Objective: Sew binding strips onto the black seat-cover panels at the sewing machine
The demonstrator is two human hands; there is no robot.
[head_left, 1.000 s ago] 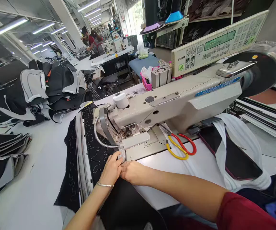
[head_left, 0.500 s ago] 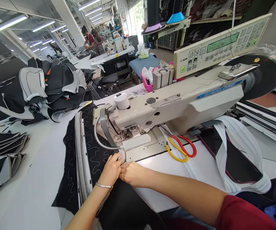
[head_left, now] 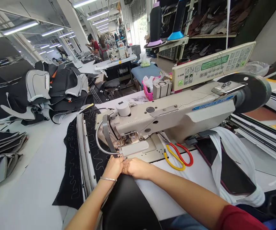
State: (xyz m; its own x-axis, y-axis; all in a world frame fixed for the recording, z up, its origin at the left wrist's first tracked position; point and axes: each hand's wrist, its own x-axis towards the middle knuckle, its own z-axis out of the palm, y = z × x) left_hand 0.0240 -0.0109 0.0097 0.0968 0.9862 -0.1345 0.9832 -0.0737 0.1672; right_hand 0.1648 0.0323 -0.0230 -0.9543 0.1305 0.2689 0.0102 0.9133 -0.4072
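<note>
Both hands meet just in front of the needle area of a cream industrial sewing machine. My left hand, with a thin bracelet at the wrist, presses its closed fingers on the black quilted fabric panel with a grey border. My right hand lies beside it, fingers curled on the fabric's edge near the machine's light bar. A smooth black piece runs from under the hands toward me.
Red and yellow scissors lie on the machine bed to the right. A control panel sits behind the machine. Stacks of black and grey cut pieces fill the left. A white and black piece hangs at right. Two people work far back.
The camera has tilted up slightly, so the hands appear a little lower in the picture. Both hands stay together on the fabric in front of the needle.
</note>
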